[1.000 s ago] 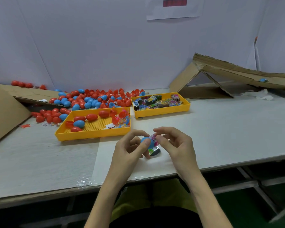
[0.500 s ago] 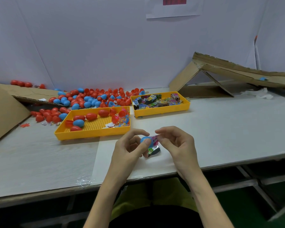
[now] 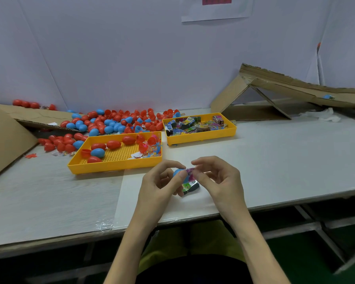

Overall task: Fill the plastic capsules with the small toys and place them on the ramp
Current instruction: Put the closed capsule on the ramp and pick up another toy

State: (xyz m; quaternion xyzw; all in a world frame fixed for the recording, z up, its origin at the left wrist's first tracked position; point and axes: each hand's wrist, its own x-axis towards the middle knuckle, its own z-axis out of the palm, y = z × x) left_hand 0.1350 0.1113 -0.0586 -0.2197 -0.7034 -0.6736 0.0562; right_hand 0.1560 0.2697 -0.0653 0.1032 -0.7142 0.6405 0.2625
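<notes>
Gripping a blue capsule half [image 3: 177, 173] in the left hand [image 3: 158, 185], thumb and curled fingers clamped round it, just above the surface [image 3: 275, 156] at lower centre of the frame. Pinching a pink toy packet [image 3: 190, 172] at the capsule's open mouth with the right hand [image 3: 221, 181], thumb and forefinger closed on the wrapper, other fingers loosely bent. Compared with half a second ago, hardly shifted: both hands in the same spot, same grips, packet at the mouth as before. Lying on the surface under the hands, a second packet [image 3: 191, 186], green and black, partly covered by the left fingers.

Printed all over, the packets in the far yellow tray [image 3: 201, 138] at centre, yet too small and blurred to read. Fixed to the wall at top centre, a white sheet [image 3: 216, 9] with a dark red bar, cut by the frame's top edge, lettering not legible.

Hard to judge how far into the capsule the packet sits, hidden by the thumbs. Resting at upper right, the cardboard ramp [image 3: 285, 87], low end cut off by the right edge, with a small blue item [image 3: 327, 96] on it, too small to identify. Heaped at left centre behind the near yellow tray [image 3: 115, 166], red and blue capsules [image 3: 115, 121].
</notes>
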